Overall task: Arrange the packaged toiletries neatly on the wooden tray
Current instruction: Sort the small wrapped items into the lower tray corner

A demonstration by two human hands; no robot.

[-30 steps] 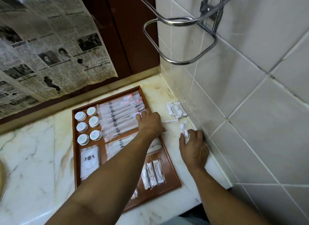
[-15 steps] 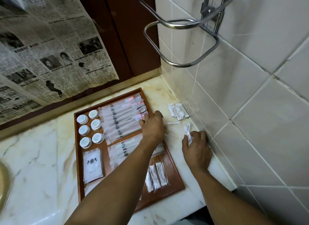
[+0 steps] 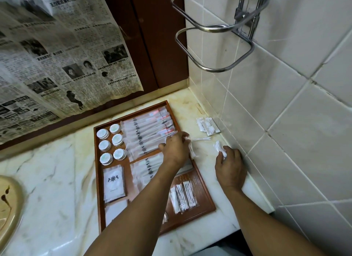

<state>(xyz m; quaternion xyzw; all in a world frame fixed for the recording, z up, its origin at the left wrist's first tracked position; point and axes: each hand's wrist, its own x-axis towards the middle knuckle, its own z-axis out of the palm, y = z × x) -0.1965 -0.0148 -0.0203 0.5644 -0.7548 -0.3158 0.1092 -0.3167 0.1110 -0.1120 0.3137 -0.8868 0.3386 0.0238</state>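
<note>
While the person leans over the pale veined marble counter (image 3: 57, 179), the rectangular red-brown wooden tray (image 3: 95, 160) lies on it lengthwise, near the tiled corner. The left hand (image 3: 176, 151) reaches across the tray's right rim, its fingers curled and pinching a thin clear packet of white cotton swabs (image 3: 192, 151) that hangs over that rim. The right hand (image 3: 230, 166) rests on the counter just beside the white tiled wall (image 3: 285, 103), thumb and fingertips closed on a small crumpled clear packet (image 3: 218, 148).

A loose clear swab packet (image 3: 202, 139) lies on the counter between the two hands, and a flat cluster of swab and cotton-pad packets (image 3: 207, 125) lies farther back, close to the wall's foot.

On the tray, long clear toothbrush sleeves (image 3: 148, 130) lie side by side in the far compartment. Six round white-lidded jars (image 3: 111, 143) stand in two rows at the far left. A white square sachet with a dark emblem (image 3: 114, 181) lies below them, and more long clear sleeves (image 3: 144, 168) lie under the left forearm. Several swab packets (image 3: 182, 196) lie in the near right compartment.

Yellowed newspaper sheets (image 3: 57, 55) hang at the rear left beside a dark brown wooden door (image 3: 152, 46). A chrome wire rack (image 3: 219, 36) projects from the wall above. A beige basin rim (image 3: 7, 208) shows at the left edge.
</note>
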